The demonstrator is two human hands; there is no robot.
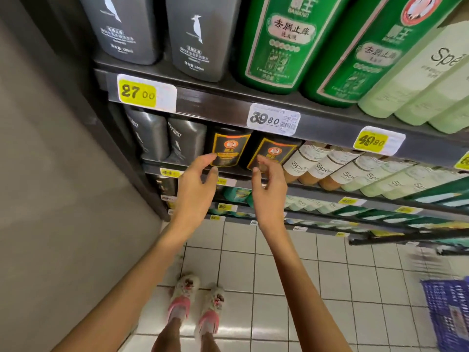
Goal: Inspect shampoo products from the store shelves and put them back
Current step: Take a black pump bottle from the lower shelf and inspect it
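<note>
Both your arms are raised in front of a store shelf unit, seen from your head looking down. Your left hand (pixel 195 185) and right hand (pixel 269 190) sit side by side near the centre, apart from each other and holding nothing. The left fingers (pixel 206 158) are loosely spread and gently curved. Their tips lie over the lower label of the left black bottle (pixel 227 147), though contact cannot be told. The right fingers (pixel 266 161) are also relaxed and empty, in front of the right black bottle (pixel 273 152).

Both black bottles carry orange-and-gold labels and stand upright, touching, on the second shelf (pixel 304 193), at 12 o'clock from your hands. At 10 o'clock on that shelf stand grey bottles (pixel 152 135). At 3 o'clock runs a row of pale bottles (pixel 317 162) marked "Spes".

On the top shelf (pixel 215 104), from 11 to 2 o'clock, stand large grey bottles (pixel 200 36) with a white bird, green bottles (pixel 279 41) and light green bottles (pixel 418 85). Its edge carries price tags reading 27.00 (pixel 146 93), 39.80 (pixel 273 119) and 49.80 (pixel 378 141).

At 6 o'clock your shoes (pixel 195 301) stand on a white tiled floor (pixel 279 275). A blue basket (pixel 449 313) sits at 4 o'clock, and a plain wall (pixel 50 174) fills 9 o'clock.
</note>
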